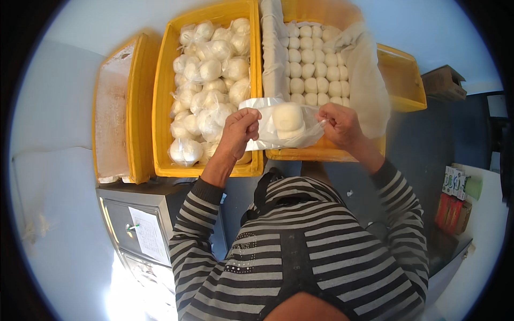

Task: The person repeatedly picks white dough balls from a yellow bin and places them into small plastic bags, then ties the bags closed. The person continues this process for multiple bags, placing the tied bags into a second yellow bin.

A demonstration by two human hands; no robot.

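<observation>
A clear plastic bag [309,134] is stretched between my two hands, with pale round steamed buns [287,117] inside it. My left hand [242,126] grips the bag at its left end, where the film spreads out. At the other end, my right hand [340,122] pinches gathered plastic. Under my left hand stands a yellow crate [160,132] heaped with bagged buns [211,70]. Beneath the held bag and my right hand is a second yellow crate [321,154], lined with white cloth [367,76]. Loose buns [308,69] sit in rows within it.
A yellow-edged box [114,112] stands tilted on its side at the far left. Below it is a metal cabinet [160,200] bearing a sheet with writing [150,234]. Another yellow crate [401,78] and a cardboard box [443,82] are at right. Small cartons [453,182] rest farther right.
</observation>
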